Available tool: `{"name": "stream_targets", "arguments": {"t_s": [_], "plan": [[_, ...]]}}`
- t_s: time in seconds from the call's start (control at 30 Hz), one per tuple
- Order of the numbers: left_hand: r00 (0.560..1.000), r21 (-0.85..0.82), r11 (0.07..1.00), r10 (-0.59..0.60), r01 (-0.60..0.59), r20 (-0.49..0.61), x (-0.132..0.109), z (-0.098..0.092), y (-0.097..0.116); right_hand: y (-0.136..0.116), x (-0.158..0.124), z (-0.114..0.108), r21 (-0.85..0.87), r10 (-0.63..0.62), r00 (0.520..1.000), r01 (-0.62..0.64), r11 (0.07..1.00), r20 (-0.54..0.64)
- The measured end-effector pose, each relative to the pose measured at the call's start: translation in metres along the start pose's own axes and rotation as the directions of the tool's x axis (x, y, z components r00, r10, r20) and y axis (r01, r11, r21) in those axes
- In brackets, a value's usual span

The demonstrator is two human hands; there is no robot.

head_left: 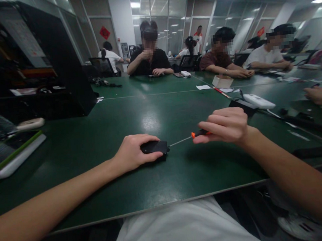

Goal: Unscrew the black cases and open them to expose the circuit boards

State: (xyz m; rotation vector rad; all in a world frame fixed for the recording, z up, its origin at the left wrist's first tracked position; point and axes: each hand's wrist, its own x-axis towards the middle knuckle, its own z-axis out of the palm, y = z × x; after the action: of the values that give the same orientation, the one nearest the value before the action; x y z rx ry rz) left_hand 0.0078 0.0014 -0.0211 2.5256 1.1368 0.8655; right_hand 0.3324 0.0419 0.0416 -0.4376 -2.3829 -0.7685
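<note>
A small black box (pixel 155 147) rests on the green table, with screw heads on its top face. My left hand (pixel 134 151) grips it from the left, thumb along the near side and fingers over the far side. In my right hand (pixel 225 125) is a screwdriver (pixel 193 135) with an orange and black handle, held above the table. Its thin metal shaft points left, and the tip is at the box's right end, by a small dark fitting. Whether the tip sits in a screw there I cannot tell.
A black shelf unit (pixel 65 57) stands at the left, near a green-edged device (pixel 15 155). To the right lie a white power adapter (pixel 259 101) with cables, a small open carton (pixel 222 81) and a red pen-like stick (pixel 221 92). Several people sit around the table (pixel 114 117).
</note>
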Motion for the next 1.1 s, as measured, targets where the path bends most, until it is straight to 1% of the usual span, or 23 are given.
{"name": "stream_targets", "arguments": {"t_s": [0.13,0.2,0.23,0.27,0.3,0.37,0.4,0.43,0.47,0.5,0.53,0.6,0.63,0.67,0.7,0.77,0.8,0.87,0.93,0.97,1.03,1.07,1.1], "plan": [[1.0,-0.013,1.0,0.002,-0.002,-0.002,0.0,0.0,0.0,0.0,0.002,0.001,0.113,0.05,0.986,-0.068,0.991,0.159],[1.0,-0.011,1.0,0.007,-0.007,0.003,0.0,0.0,0.0,0.001,0.002,0.009,0.243,0.097,0.957,-0.167,0.956,0.274],[1.0,-0.008,1.0,0.009,-0.009,0.003,0.0,0.0,0.0,0.002,0.001,0.014,0.31,0.125,0.927,-0.242,0.919,0.353],[1.0,-0.006,1.0,0.011,-0.011,0.003,0.0,0.0,-0.001,0.003,0.001,0.019,0.368,0.152,0.882,-0.335,0.867,0.446],[1.0,-0.005,1.0,0.013,-0.013,0.005,0.0,0.0,-0.001,0.003,0.0,0.024,0.406,0.172,0.818,-0.44,0.801,0.549],[1.0,-0.005,1.0,0.02,-0.02,0.004,0.0,0.0,-0.001,0.004,-0.002,0.032,0.415,0.176,0.663,-0.63,0.657,0.728],[1.0,-0.005,1.0,0.02,-0.02,0.001,0.0,0.0,-0.001,0.005,-0.002,0.034,0.399,0.167,0.596,-0.693,0.6,0.785],[1.0,-0.003,1.0,0.02,-0.02,0.0,0.001,0.0,-0.001,0.005,-0.002,0.035,0.385,0.158,0.557,-0.726,0.57,0.816],[1.0,-0.003,1.0,0.017,-0.017,-0.001,0.001,0.0,-0.001,0.005,-0.001,0.034,0.383,0.155,0.556,-0.722,0.576,0.816],[1.0,-0.004,1.0,0.015,-0.015,-0.001,0.001,0.0,-0.001,0.004,0.0,0.032,0.39,0.162,0.598,-0.68,0.621,0.785],[1.0,-0.006,1.0,0.013,-0.013,0.003,0.001,0.0,-0.001,0.003,0.001,0.027,0.39,0.176,0.671,-0.601,0.697,0.72],[1.0,-0.009,1.0,0.011,-0.011,0.005,0.0,0.0,0.0,0.0,0.004,0.013,0.293,0.174,0.846,-0.357,0.887,0.505],[1.0,-0.01,1.0,0.012,-0.012,0.003,0.0,0.0,0.0,-0.003,0.006,0.004,0.19,0.137,0.91,-0.225,0.956,0.391],[1.0,-0.01,1.0,0.014,-0.014,-0.001,0.0,0.0,0.0,-0.007,0.008,-0.004,0.074,0.086,0.95,-0.113,0.991,0.3],[1.0,-0.009,1.0,0.015,-0.015,-0.006,0.0,0.0,0.0,-0.011,0.009,-0.012,-0.025,0.034,0.969,-0.028,0.999,0.243],[1.0,-0.007,1.0,0.015,-0.015,-0.011,0.0,0.0,0.0,-0.018,0.011,-0.024,-0.122,-0.024,0.974,0.053,0.991,0.224],[1.0,-0.006,1.0,0.015,-0.015,-0.01,0.0,0.0,0.0,-0.021,0.012,-0.027,-0.125,-0.009,0.97,0.041,0.991,0.243],[1.0,-0.006,1.0,0.012,-0.012,-0.007,0.0,0.0,-0.001,-0.023,0.012,-0.025,-0.07,0.104,0.945,-0.086,0.994,0.309],[1.0,-0.009,1.0,0.007,-0.007,-0.006,0.0,0.0,-0.002,-0.021,0.013,-0.017,0.055,0.244,0.866,-0.296,0.954,0.437],[1.0,-0.01,1.0,0.005,-0.005,-0.006,0.0,0.0,-0.002,-0.019,0.013,-0.011,0.12,0.297,0.795,-0.416,0.901,0.528],[1.0,-0.008,1.0,0.006,-0.006,-0.002,0.0,0.0,-0.003,-0.014,0.013,-0.001,0.201,0.333,0.605,-0.645,0.737,0.723],[1.0,-0.005,1.0,0.005,-0.005,-0.001,-0.001,0.0,-0.003,-0.011,0.013,0.003,0.206,0.32,0.508,-0.733,0.649,0.8],[1.0,0.0,1.0,0.005,-0.005,0.005,-0.001,0.0,-0.003,-0.01,0.012,0.006,0.198,0.301,0.431,-0.793,0.576,0.851]]}}
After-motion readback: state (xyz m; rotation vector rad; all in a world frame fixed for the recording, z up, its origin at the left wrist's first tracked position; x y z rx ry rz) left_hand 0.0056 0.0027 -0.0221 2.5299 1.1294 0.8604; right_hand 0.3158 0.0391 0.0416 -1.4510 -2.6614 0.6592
